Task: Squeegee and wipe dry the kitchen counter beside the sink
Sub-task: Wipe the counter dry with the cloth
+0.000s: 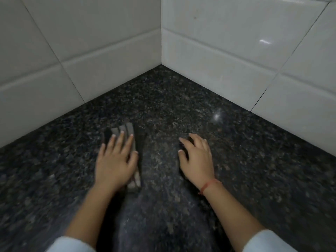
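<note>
The left hand [116, 160] presses a blurred striped cloth [127, 129] onto the dark table [236, 160] near the tiled walls [209, 42], its grip spread flat. The right hand [197, 160] rests empty, its grip loosely curled. No squeegee shows, so wiping dry seems underway; how much remains is unclear.

A blurred grey striped cloth [130, 129] is pressed onto the dark speckled granite counter [181, 99] by the flat left hand [114, 164]; the right hand [197, 160] is rested nearby, fingers bent.
</note>
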